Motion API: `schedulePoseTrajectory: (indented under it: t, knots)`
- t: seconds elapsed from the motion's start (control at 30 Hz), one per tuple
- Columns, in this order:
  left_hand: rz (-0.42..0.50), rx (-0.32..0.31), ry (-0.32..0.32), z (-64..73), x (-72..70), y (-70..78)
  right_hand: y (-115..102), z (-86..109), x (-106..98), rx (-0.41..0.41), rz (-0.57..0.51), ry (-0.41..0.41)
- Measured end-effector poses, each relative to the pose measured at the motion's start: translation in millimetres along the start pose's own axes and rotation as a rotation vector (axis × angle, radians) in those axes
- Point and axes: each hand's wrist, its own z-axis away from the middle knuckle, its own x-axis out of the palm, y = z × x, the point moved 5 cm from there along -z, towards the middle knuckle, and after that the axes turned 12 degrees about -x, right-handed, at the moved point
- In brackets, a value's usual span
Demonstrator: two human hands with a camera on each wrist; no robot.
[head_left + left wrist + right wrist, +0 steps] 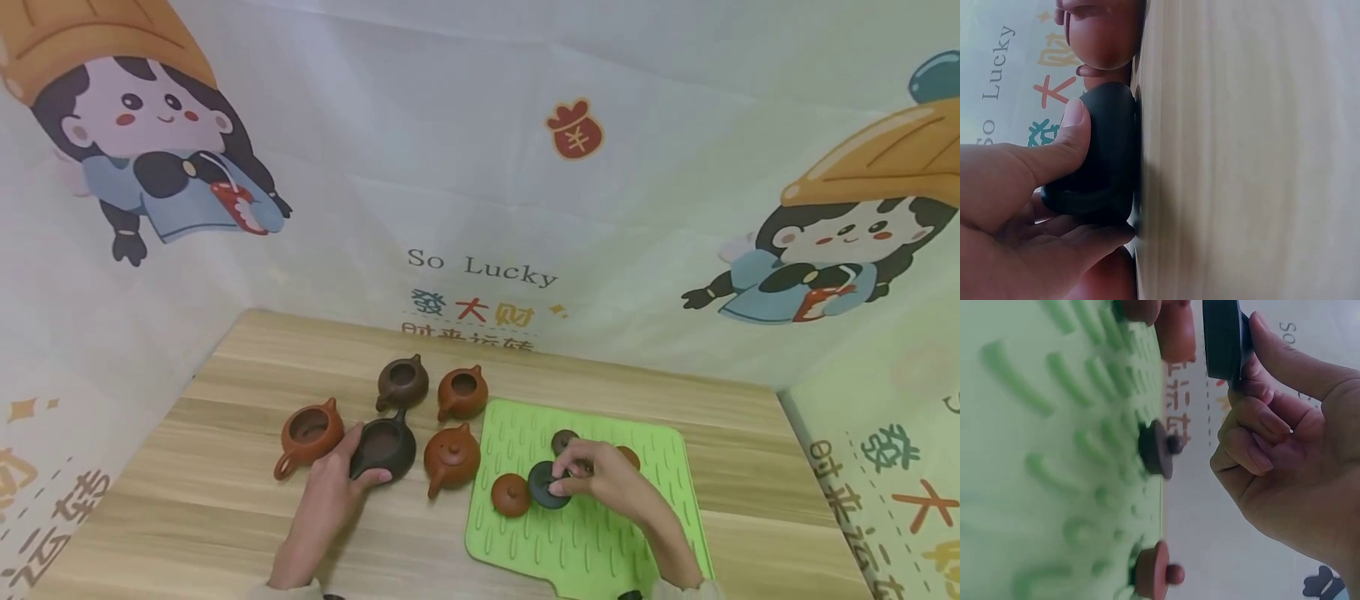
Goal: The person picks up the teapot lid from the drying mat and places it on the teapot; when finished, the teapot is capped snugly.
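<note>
My left hand (327, 492) grips a lidless black teapot (403, 465) on the wooden table, thumb on one side and fingers on the other. In the left wrist view the teapot's dark body (1113, 137) rests at table level. With thumb and fingers, my right hand (603, 477) pinches the knob of a black lid (542, 493). The right wrist view shows this lid (1222, 340) raised off the green mat (585, 542). Near it on the mat lie a reddish lid (510, 497), a dark brown lid (562, 439) and another reddish lid (629, 456), partly behind the hand.
A lidded orange-brown teapot (450, 471) stands between the black teapot and the mat. Open teapots surround the rest: a dark brown one (405, 393) and a reddish one (461, 402) behind, and a reddish one (300, 450) at left. A printed cloth (480, 200) hangs behind the table.
</note>
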Motion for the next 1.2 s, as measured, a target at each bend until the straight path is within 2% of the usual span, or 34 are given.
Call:
schedulePoseTrajectory:
  t: [0.37, 0.83, 1.2]
  knots:
    - [0.002, 0.012, 0.011, 0.8, -0.4, 6.4, -14, -33.0, 9, -0.014, -0.011, -0.033]
    - [0.008, 0.013, 0.015, -1.2, 4.4, -0.6, -26, -56.6, 19, -0.030, -0.016, -0.046]
    - [-0.001, 0.007, 0.006, -2.7, 2.7, -1.0, -34, -86.2, 43, -0.039, -0.024, -0.051]
